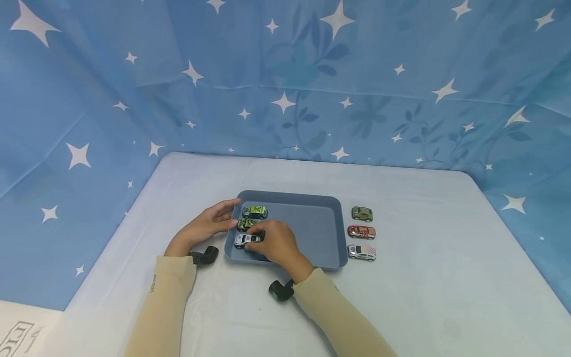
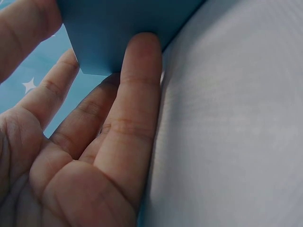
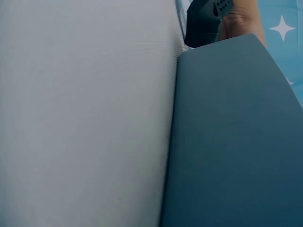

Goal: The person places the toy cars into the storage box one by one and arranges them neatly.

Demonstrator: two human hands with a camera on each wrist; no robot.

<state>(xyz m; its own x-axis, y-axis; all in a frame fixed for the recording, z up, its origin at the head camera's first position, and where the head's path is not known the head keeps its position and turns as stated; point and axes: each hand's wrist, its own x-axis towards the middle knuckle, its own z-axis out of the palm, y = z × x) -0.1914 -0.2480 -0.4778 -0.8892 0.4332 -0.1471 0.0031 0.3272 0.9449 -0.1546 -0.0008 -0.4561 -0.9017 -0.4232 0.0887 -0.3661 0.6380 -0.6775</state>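
My right hand [image 1: 277, 242] reaches over the near rim of a shallow blue-grey tray [image 1: 312, 238]. Between its thumb and fingers it pinches a white toy car [image 1: 247, 241] at the tray's left side. Behind that car, a green-and-black toy car [image 1: 248, 225] and a yellow-green toy car [image 1: 255, 212] sit in a column, all lying sideways. My left hand [image 1: 206, 225] lies at the tray's left edge. In the left wrist view its fairly straight fingers [image 2: 142, 80] touch the tray's outer wall [image 2: 109, 28]. The right wrist view shows only the tray's outer side [image 3: 232, 132], with the right hand hidden.
Right of the tray, a green toy car [image 1: 362, 213], a red toy car [image 1: 362, 232] and a silver-white toy car [image 1: 362, 252] stand in a column on the white-covered table [image 1: 428, 277]. A blue star-patterned curtain [image 1: 285, 64] hangs behind and beside the table.
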